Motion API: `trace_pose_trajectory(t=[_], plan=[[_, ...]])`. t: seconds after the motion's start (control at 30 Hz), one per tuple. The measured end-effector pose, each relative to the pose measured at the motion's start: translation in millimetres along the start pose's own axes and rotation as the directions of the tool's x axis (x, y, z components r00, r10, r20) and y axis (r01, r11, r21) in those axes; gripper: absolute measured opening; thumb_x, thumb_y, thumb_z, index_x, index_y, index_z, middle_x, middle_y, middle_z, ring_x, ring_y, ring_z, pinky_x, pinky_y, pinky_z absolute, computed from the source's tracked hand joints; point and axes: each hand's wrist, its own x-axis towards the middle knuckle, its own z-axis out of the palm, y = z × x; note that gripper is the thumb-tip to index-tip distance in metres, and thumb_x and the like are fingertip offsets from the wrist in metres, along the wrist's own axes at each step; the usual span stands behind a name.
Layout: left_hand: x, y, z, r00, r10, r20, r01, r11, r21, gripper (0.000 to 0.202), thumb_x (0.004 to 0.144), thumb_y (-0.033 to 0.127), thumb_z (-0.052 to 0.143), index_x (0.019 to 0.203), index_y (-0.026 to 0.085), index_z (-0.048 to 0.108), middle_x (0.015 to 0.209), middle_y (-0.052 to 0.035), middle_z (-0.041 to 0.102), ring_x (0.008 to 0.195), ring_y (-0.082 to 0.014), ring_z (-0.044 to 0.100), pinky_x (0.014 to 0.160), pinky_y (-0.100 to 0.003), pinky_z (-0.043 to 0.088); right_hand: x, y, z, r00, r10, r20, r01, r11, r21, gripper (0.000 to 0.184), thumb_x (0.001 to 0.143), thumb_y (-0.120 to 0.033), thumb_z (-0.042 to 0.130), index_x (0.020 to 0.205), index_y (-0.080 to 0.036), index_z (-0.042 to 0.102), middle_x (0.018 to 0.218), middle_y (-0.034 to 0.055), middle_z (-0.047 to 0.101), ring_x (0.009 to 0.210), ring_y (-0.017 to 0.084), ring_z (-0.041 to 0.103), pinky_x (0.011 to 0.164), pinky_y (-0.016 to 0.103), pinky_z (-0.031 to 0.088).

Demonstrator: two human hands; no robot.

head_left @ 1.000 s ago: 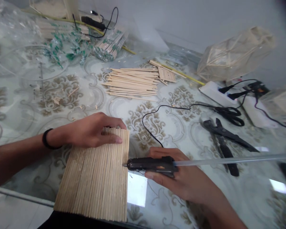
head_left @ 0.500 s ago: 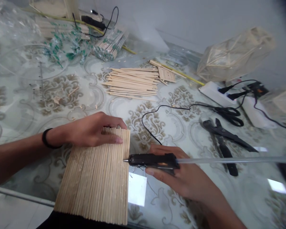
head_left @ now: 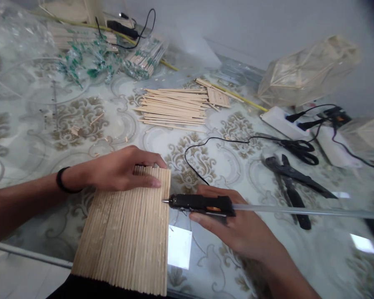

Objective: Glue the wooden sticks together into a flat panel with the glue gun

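A panel of thin wooden sticks laid side by side slopes at the table's front edge. My left hand grips its upper end, thumb on the face and fingers over the far edge. In my right hand is a black hot glue gun, held with its metal nozzle at the panel's right side, by the outermost stick. A long clear glue stick runs out of the gun's back to the right. Whether the nozzle touches the wood I cannot tell.
Loose wooden sticks lie beyond the panel. Pliers, a black-handled tool and scissors are at right, near a white power strip. Bagged sticks and a film-covered stick frame stand at the back.
The glue gun's nozzle has moved a little up along the panel's right edge, away from me. My left hand and the panel have barely shifted.
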Motion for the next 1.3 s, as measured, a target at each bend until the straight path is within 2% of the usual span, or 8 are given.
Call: trace_pose_trajectory(t=[0.13, 0.37, 0.5, 0.63, 0.73, 0.93, 1.1, 1.3], plan=[[0, -1, -1.3, 1.000, 0.003, 0.000, -0.003, 1.000, 0.000, 0.020, 0.100, 0.034, 0.065, 0.114, 0.021, 0.070, 0.104, -0.0023, 0.077, 0.089, -0.0160, 0.071, 0.077, -0.024, 0.050, -1, 0, 3, 0.999, -0.007, -0.052, 0.007, 1.000, 0.002, 0.030, 0.099, -0.052, 0.062, 0.084, -0.026, 0.066, 0.074, 0.0019, 0.068, 0.064, 0.022, 0.069, 0.059, 0.035, 0.057], [-1, -1, -2.5, 0.999, -0.028, -0.018, 0.028, 0.999, 0.031, 0.025, 0.099, 0.037, 0.065, 0.116, 0.020, 0.069, 0.105, -0.0031, 0.077, 0.088, -0.0168, 0.071, 0.075, -0.024, 0.049, -8, 3, 7, 0.989, 0.072, -0.129, -0.076, 0.997, -0.022, 0.030, 0.093, -0.056, 0.069, 0.099, -0.026, 0.072, 0.099, 0.0072, 0.079, 0.091, 0.029, 0.077, 0.085, 0.045, 0.065], [-1, -2, -2.5, 0.999, -0.044, -0.025, 0.045, 0.999, 0.028, 0.027, 0.098, 0.039, 0.065, 0.116, 0.019, 0.069, 0.102, -0.0028, 0.078, 0.086, -0.0164, 0.070, 0.073, -0.024, 0.048, -9, 6, 9, 0.983, 0.096, -0.154, -0.102, 0.994, -0.031, 0.028, 0.091, -0.051, 0.072, 0.103, -0.026, 0.073, 0.105, 0.0077, 0.080, 0.098, 0.031, 0.078, 0.091, 0.048, 0.064], [-1, -4, -3.2, 0.999, -0.038, -0.038, 0.039, 0.999, 0.022, 0.028, 0.098, 0.039, 0.066, 0.118, 0.020, 0.069, 0.104, -0.0023, 0.077, 0.086, -0.0156, 0.070, 0.074, -0.024, 0.049, -8, 7, 11, 0.987, 0.053, -0.150, -0.056, 0.998, -0.018, 0.025, 0.093, -0.049, 0.070, 0.101, -0.026, 0.073, 0.104, 0.0074, 0.080, 0.096, 0.030, 0.078, 0.090, 0.046, 0.065], [-1, -4, -3.8, 0.998, -0.032, -0.045, 0.033, 0.999, 0.027, 0.027, 0.098, 0.037, 0.067, 0.117, 0.019, 0.069, 0.106, -0.0023, 0.078, 0.085, -0.0148, 0.071, 0.074, -0.023, 0.049, -7, 5, 11, 0.984, 0.084, -0.159, -0.094, 0.994, -0.058, 0.028, 0.092, -0.049, 0.071, 0.104, -0.025, 0.074, 0.107, 0.0093, 0.079, 0.101, 0.032, 0.076, 0.091, 0.047, 0.063], [-2, -6, 0.0, 0.995, 0.008, -0.104, 0.002, 0.995, 0.098, 0.031, 0.098, 0.038, 0.066, 0.122, 0.019, 0.068, 0.109, -0.0048, 0.079, 0.080, -0.0149, 0.072, 0.071, -0.024, 0.050, -2, 0, 7, 0.995, 0.081, -0.054, -0.080, 0.997, 0.011, 0.021, 0.095, -0.045, 0.067, 0.085, -0.027, 0.073, 0.079, 0.0035, 0.073, 0.076, 0.025, 0.073, 0.069, 0.038, 0.063], [-2, -7, 4.9, 0.989, 0.033, -0.142, -0.013, 0.990, 0.141, 0.031, 0.099, 0.039, 0.064, 0.122, 0.020, 0.068, 0.117, -0.0059, 0.078, 0.088, -0.0170, 0.075, 0.075, -0.025, 0.052, -1, 1, 7, 0.994, 0.089, -0.061, -0.085, 0.994, 0.068, 0.021, 0.094, -0.045, 0.069, 0.084, -0.027, 0.072, 0.078, 0.0022, 0.071, 0.072, 0.024, 0.070, 0.066, 0.036, 0.062], [-1, -5, 5.7, 0.991, 0.015, -0.136, 0.006, 0.988, 0.153, 0.031, 0.099, 0.041, 0.063, 0.120, 0.019, 0.068, 0.109, -0.0054, 0.079, 0.085, -0.0170, 0.074, 0.078, -0.026, 0.052, -2, 1, 6, 0.996, 0.070, -0.048, -0.066, 0.995, 0.075, 0.023, 0.096, -0.047, 0.066, 0.084, -0.028, 0.071, 0.075, 0.0025, 0.070, 0.069, 0.024, 0.069, 0.063, 0.037, 0.060]])
